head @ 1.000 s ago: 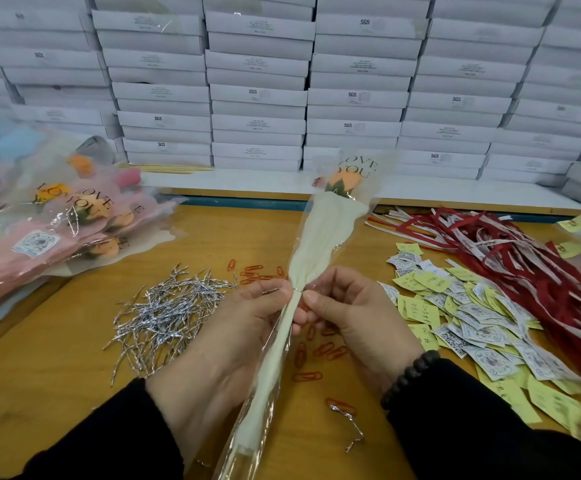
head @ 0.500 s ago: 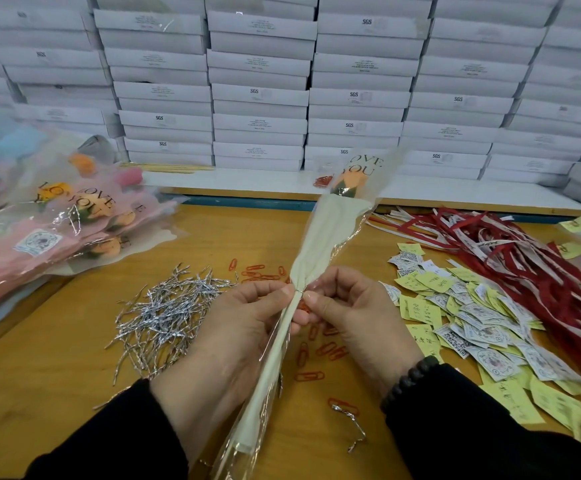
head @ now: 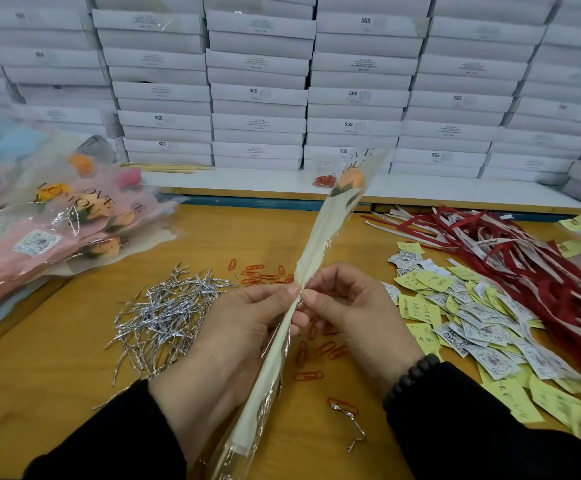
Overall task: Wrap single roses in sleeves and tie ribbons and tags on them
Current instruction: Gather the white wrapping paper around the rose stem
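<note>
A single orange rose sits inside a clear sleeve with a cream liner, slanting from the bottom centre up to the right. My left hand wraps round the sleeve's narrow waist. My right hand pinches the same spot from the right, thumb against the sleeve. A thin silver wire tie at the pinch is mostly hidden by the fingers. Red ribbons lie at the right, with yellow and white tags beside them.
A heap of silver twist ties lies left of my hands and one loose tie lies near my right wrist. Red paper clips are scattered on the wooden table. Wrapped roses pile at the left. White boxes are stacked behind.
The sleeved rose has tilted further to the right. Both hands stay at the sleeve's waist, fingers shifting slightly around the pinch point.
</note>
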### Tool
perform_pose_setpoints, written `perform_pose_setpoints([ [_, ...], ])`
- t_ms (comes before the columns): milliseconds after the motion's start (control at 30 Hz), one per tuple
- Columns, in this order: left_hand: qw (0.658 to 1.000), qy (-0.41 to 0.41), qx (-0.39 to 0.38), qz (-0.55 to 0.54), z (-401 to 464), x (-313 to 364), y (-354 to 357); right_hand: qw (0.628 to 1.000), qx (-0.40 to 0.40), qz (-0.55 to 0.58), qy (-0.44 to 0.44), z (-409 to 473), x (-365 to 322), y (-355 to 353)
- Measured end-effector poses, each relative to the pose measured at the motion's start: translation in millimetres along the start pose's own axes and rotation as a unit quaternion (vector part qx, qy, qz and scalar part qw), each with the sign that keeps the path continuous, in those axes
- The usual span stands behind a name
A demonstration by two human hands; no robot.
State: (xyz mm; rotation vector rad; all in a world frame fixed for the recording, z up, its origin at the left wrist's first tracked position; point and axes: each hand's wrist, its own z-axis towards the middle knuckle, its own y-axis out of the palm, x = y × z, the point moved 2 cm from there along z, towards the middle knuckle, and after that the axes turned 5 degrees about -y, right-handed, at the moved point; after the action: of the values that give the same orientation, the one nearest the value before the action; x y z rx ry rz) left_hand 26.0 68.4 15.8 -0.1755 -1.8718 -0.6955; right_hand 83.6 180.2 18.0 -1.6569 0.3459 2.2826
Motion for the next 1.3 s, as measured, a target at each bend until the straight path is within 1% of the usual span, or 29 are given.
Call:
perform_pose_setpoints([
  [167,1.0,-0.004,0.001,0.002,0.7,-0.1,0.0,1.0,-0.002,0.0,0.021,-0.1,3.8,1.4],
  [333,1.0,0.006,-0.006,-0.008,0.1,1.2,1.8,0.999,0.002,-0.033,0.026,-0.1,3.7,2.4],
  [433,1.0,0.022,-0.012,0.008,-0.3,2.3,1.7,0.999,-0.006,-0.035,0.04,0.6,2.4,3.0],
  [500,0.999,0.034,-0.017,0.021,-0.1,2.9,1.8,0.998,-0.012,-0.007,0.061,1.6,2.4,3.8],
  [567,0.998,0.044,-0.019,0.036,-0.2,2.7,2.2,0.993,-0.013,0.059,0.098,2.2,2.7,4.0],
  [633,0.998,0.044,-0.022,0.042,-0.6,1.3,2.9,0.979,-0.009,0.137,0.15,2.6,4.1,3.3],
  [700,0.998,0.033,-0.021,0.044,-0.8,-0.4,2.9,0.968,-0.011,0.17,0.186,2.2,5.1,2.5],
  [767,0.998,0.023,-0.011,0.049,0.5,-0.7,1.1,0.974,-0.011,0.144,0.173,2.9,5.3,1.2],
  [800,0.999,0.019,-0.003,0.047,1.8,-0.2,-0.7,0.984,-0.011,0.102,0.147,3.5,3.9,0.3],
  [833,0.999,0.013,0.004,0.044,3.2,0.7,-2.6,0.993,-0.012,0.034,0.109,3.6,1.7,-1.0],
  [867,0.999,0.008,0.009,0.041,4.3,1.4,-4.5,0.996,-0.011,-0.061,0.056,3.9,-0.7,-3.1],
  [900,0.999,0.002,0.011,0.038,5.4,2.1,-5.9,0.984,-0.015,-0.178,-0.011,3.7,-3.3,-5.0],
  [933,0.999,-0.004,0.012,0.033,6.1,2.1,-6.8,0.952,-0.029,-0.293,-0.078,2.6,-5.4,-5.2],
  [967,1.0,-0.01,0.01,0.027,6.6,2.0,-7.1,0.914,-0.039,-0.382,-0.135,0.4,-7.6,-3.7],
  [1000,1.0,-0.014,0.006,0.018,6.8,1.6,-6.8,0.879,-0.043,-0.439,-0.184,-2.2,-9.5,-1.7],
  [1067,1.0,-0.016,-0.002,0.007,7.5,0.7,-6.2,0.823,-0.044,-0.501,-0.264,-6.6,-11.1,1.5],
  [1133,1.0,-0.02,-0.009,0.006,8.1,0.2,-5.7,0.786,-0.043,-0.53,-0.316,-9.6,-12.9,3.3],
  [1200,1.0,-0.028,-0.013,-0.003,8.1,-0.4,-5.5,0.758,-0.031,-0.551,-0.347,-10.3,-13.9,2.7],
  [1300,0.999,-0.037,-0.019,-0.018,8.4,-1.0,-4.3,0.732,-0.021,-0.567,-0.377,-9.5,-14.1,0.4],
])
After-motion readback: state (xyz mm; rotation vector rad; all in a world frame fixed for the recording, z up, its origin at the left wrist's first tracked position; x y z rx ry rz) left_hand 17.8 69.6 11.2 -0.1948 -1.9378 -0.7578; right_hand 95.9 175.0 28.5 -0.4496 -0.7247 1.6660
